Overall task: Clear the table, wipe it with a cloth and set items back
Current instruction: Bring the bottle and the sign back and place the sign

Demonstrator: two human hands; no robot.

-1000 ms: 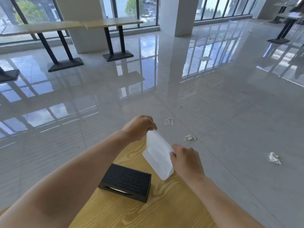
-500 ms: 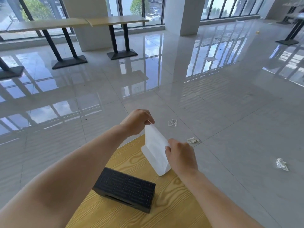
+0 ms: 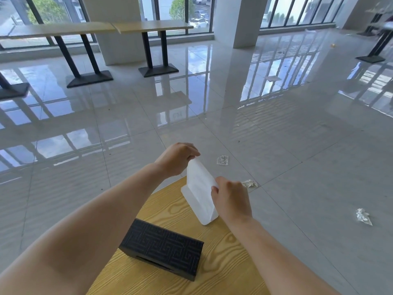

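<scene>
A white translucent plastic stand (image 3: 198,193) rests upright on the far corner of the yellow wood-grain table (image 3: 223,265). My left hand (image 3: 177,158) pinches its top far edge. My right hand (image 3: 230,199) grips its near right edge. A black patterned tissue box (image 3: 162,246) lies on the table just in front of the stand, between my two forearms. No cloth is in view.
Crumpled wrappers (image 3: 222,160) (image 3: 249,183) (image 3: 363,217) lie on the glossy grey tile floor beyond and right of the table corner. Long tables on black pedestal bases (image 3: 157,70) stand by the windows at the back. A white pillar (image 3: 238,20) rises behind.
The stand has gone from tilted in the air to upright with its base on the table. Both hands have kept hold of it.
</scene>
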